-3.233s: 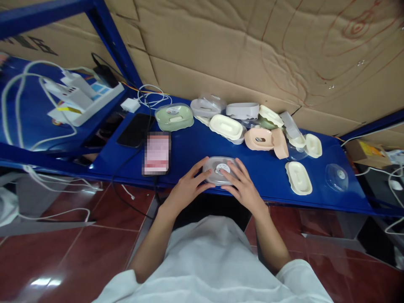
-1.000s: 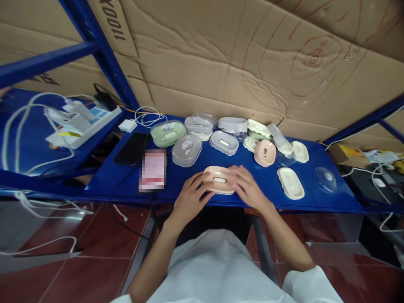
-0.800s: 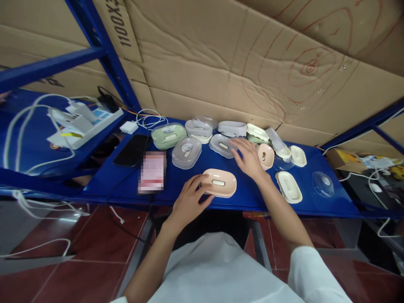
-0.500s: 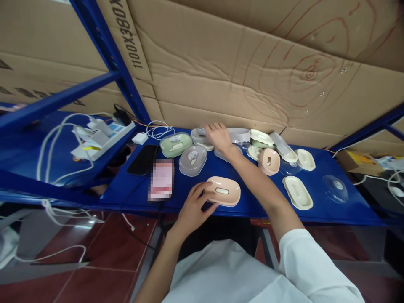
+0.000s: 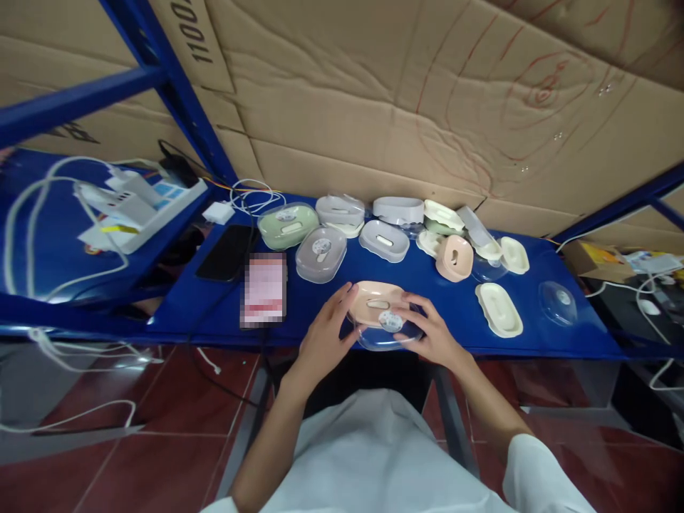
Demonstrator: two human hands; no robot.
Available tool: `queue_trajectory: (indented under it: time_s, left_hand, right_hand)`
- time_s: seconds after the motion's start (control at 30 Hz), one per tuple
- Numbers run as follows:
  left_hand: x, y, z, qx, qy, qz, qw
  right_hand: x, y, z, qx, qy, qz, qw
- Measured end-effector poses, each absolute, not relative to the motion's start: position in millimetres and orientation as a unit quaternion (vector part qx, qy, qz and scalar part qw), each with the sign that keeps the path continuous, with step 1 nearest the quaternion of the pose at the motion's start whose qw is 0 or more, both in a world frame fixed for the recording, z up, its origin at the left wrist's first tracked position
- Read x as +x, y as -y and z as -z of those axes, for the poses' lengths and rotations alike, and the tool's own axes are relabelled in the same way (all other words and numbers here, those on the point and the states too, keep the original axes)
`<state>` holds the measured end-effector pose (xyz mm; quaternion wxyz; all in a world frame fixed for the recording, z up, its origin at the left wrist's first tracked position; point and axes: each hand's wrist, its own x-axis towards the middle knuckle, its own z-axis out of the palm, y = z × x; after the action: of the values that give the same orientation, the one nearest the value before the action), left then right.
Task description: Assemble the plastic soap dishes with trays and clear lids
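Close to the shelf's front edge, a peach oval soap box (image 5: 368,293) has its left end between the fingers and thumb of my left hand (image 5: 324,342). My right hand (image 5: 435,336) grips a clear plastic lid (image 5: 382,342) with a round white sticker. The lid is tilted over the front of the peach box and overlaps it; whether its rim is seated cannot be seen. Just behind stands a grey soap box (image 5: 383,241) without a cover. To its left sit a lidded grey soap box (image 5: 321,255) and a lidded green soap box (image 5: 288,226).
A phone (image 5: 224,253) and a pixelated pink rectangle (image 5: 263,291) lie on the left. A power strip (image 5: 154,214) with white cables is farther left. On the right are a small peach box (image 5: 454,258), a cream tray (image 5: 499,310) and another clear lid (image 5: 557,303). Cardboard (image 5: 342,107) closes off the back.
My right hand has come back from the rear row with a clear lid, bringing it over the peach box. The grey box it covered now shows. My left hand stays at the peach box.
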<state>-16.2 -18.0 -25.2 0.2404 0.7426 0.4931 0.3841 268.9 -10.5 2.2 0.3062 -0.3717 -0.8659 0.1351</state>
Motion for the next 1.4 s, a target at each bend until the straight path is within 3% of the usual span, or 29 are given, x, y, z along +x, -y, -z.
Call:
queue_trajectory:
  time_s: [0.1, 0.23, 0.43, 0.67, 0.9, 1.2, 1.4]
  left_hand:
    - [-17, 20, 21, 0.754, -0.486, -0.377, 0.231]
    - [-17, 20, 20, 0.75, -0.489, -0.378, 0.236]
    - [-17, 19, 21, 0.746, -0.497, -0.379, 0.231]
    - [-16, 19, 23, 0.746, -0.496, -0.388, 0.218]
    - [-17, 17, 21, 0.752, -0.48, -0.391, 0.224]
    - [-17, 16, 20, 0.731, -0.482, -0.425, 0.229]
    - [-19, 13, 26, 0.736, -0.488, -0.416, 0.216]
  right_hand:
    - [265, 12, -4, -0.374, 0.878, -0.155, 0.254]
    - [263, 11, -7, -0.393, 0.864, -0.182, 0.256]
    - [259, 9, -7, -0.386, 0.824, -0.203, 0.362]
    - [255, -7, -4, -0.439, 0.767, -0.105, 0.455]
    - [261, -15, -7, -0.331, 0.882, -0.163, 0.293]
    - [259, -22, -25, -0.314, 0.916, -0.161, 0.19]
    - [255, -18, -18, -0.282, 0.936, -0.091, 0.189]
